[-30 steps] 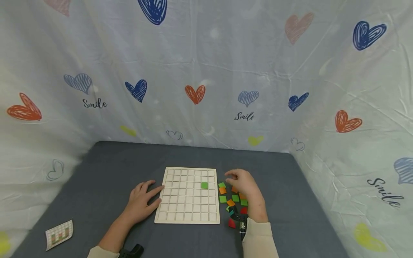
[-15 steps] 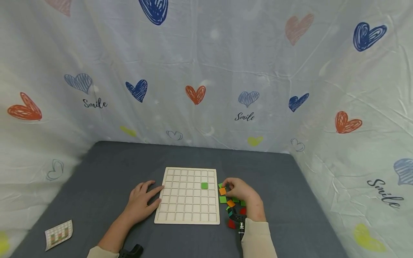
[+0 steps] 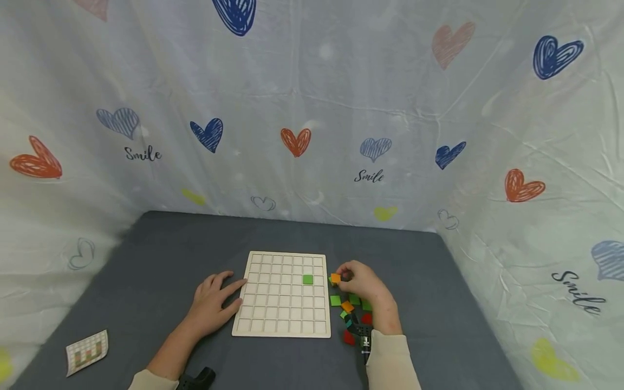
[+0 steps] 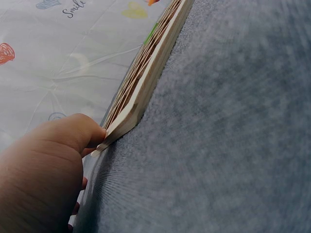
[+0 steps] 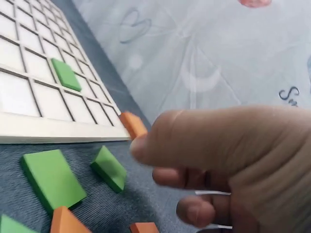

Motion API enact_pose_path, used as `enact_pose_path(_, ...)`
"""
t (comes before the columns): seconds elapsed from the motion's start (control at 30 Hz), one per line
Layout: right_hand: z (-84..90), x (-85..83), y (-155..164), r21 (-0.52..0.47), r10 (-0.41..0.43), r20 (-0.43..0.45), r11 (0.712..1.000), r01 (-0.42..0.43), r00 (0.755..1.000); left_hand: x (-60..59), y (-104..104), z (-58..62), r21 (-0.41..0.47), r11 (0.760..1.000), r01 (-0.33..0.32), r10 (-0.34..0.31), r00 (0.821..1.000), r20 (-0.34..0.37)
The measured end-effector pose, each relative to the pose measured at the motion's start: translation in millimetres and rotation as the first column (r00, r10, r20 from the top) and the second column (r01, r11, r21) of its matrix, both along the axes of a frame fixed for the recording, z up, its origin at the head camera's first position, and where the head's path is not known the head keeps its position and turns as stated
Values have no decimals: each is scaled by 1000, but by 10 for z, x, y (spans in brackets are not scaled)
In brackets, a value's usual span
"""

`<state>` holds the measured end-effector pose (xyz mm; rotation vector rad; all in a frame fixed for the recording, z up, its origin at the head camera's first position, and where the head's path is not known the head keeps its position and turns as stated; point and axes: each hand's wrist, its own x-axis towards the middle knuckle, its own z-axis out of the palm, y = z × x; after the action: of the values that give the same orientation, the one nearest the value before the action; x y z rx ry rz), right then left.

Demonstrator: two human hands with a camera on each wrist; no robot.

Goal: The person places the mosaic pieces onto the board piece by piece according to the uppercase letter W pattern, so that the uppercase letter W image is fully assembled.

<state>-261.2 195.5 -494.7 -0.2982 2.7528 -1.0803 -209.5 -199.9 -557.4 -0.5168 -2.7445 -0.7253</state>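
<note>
Between thumb and forefinger, my right hand pinches an orange square tile, lifted beside the right edge of a pale wooden grid board. One green tile sits in a cell toward the board's upper right. At the board's left edge, my left hand has its fingers spread, with the thumb and forefinger tips touching the rim. Under and around the right hand lie loose tiles, among them a flat green tile and a tilted green tile. Some of the pile is hidden by that hand.
A small card with a printed coloured grid lies at the table's left. Red tiles lie near the right wrist's camera mount. A white curtain with hearts hangs behind the dark table.
My right hand came down to the loose tiles, took an orange one and raised it slightly. The left hand stays in place at the board's edge.
</note>
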Motion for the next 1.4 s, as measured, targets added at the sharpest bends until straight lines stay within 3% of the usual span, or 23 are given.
enact_pose_path(0.13,63,35,-44,20,18,-37,1000,-17,999,-2,1,-9,-4,1000,1,-1,1000,6)
enact_pose_path(0.4,91,122,-211,43,143,-79,989,-140,987,18,-8,-15,13,1000,6,-6,1000,2)
enact_pose_path(0.7,26,153,-478,152,286,-150,953,-263,947,-14,-15,-8,5,999,37,-36,991,-126)
enact_pose_path(0.8,-6,138,-542,180,293,-161,947,-264,942,-44,-17,10,-8,999,50,-51,988,-143)
enact_pose_path(1.17,-69,208,-635,324,238,-229,933,-156,944,-85,-3,-12,-61,997,56,-61,994,-85)
enact_pose_path(1.4,-52,214,-697,330,171,-234,940,-87,957,-109,-2,41,-49,996,73,-76,994,-75)
